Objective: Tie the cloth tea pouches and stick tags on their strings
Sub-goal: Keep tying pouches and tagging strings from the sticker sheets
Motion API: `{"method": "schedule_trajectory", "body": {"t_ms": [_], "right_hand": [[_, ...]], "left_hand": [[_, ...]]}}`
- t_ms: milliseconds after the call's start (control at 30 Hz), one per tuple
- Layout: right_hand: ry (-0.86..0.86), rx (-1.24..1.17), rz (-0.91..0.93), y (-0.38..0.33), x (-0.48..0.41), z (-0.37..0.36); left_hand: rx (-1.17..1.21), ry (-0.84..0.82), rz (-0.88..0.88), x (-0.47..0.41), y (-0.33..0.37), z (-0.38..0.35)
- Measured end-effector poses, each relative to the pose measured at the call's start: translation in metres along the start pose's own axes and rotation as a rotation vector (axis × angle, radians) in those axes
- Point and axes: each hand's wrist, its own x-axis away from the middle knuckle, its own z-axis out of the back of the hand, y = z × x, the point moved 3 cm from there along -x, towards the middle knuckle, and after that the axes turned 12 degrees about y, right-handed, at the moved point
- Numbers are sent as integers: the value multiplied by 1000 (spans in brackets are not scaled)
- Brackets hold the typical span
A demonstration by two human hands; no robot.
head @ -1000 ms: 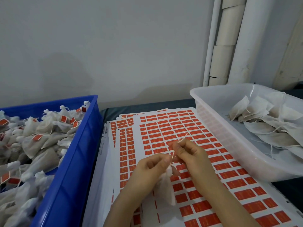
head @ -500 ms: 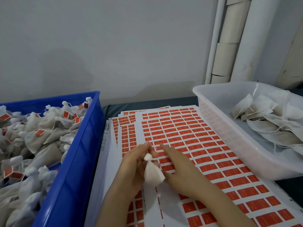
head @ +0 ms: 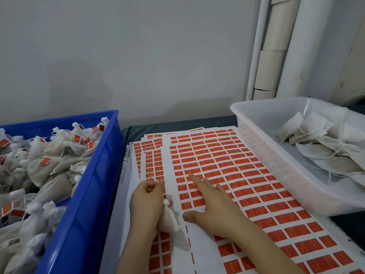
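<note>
Gripping pouch [head: 169,219] in left hand [head: 147,202], fingers curled round its body, thumb and index pinched together above the neck. Looks tied already, bunched knot at the top. Reaching with right hand [head: 214,206] onto sheet [head: 167,165], fingers straight and spread, index tip down among the red tags [head: 243,177], holding nothing. Hands apart, side by side, pouch between them, just off the right thumb

Judging step as: pick a tag, none peeled yet

Risks from here:
- could lift two tags or tear one, if caught mid-tag instead of at a corner
- could drag the top sheet, loose on a stack and pinned only by the right hand
- could lose the string; too thin to make out, cannot tell whether pinched at the left thumb
- could land the tag on cloth rather than string, with the neck sagging onto the sheet

Pouch axis: long axis running near-to-far, neck pointing away toward the wall, fat end toward the body, bottom tilted a bit right

Further out: blue crate [head: 94,184] hard left, heaped with finished pouches [head: 49,161], tied and tagged; clear tub [head: 262,155] right, holding flat untied pouches [head: 325,153] with loose strings
</note>
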Motion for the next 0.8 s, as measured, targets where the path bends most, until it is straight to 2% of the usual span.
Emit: {"method": "schedule_trajectory", "body": {"t_ms": [233,567,700,800], "right_hand": [[17,-120,-48,-2,-1,3],[63,-206,-50,-1,1,5],[196,-279,-68,0,3,10],[337,-328,-134,3,2,20]], "left_hand": [[-51,-75,-32,4,-1,-4],[-5,-20,-110,6,6,-3],[9,-23,-135,7,6,-6],[-49,-166,-102,9,4,-10]]}}
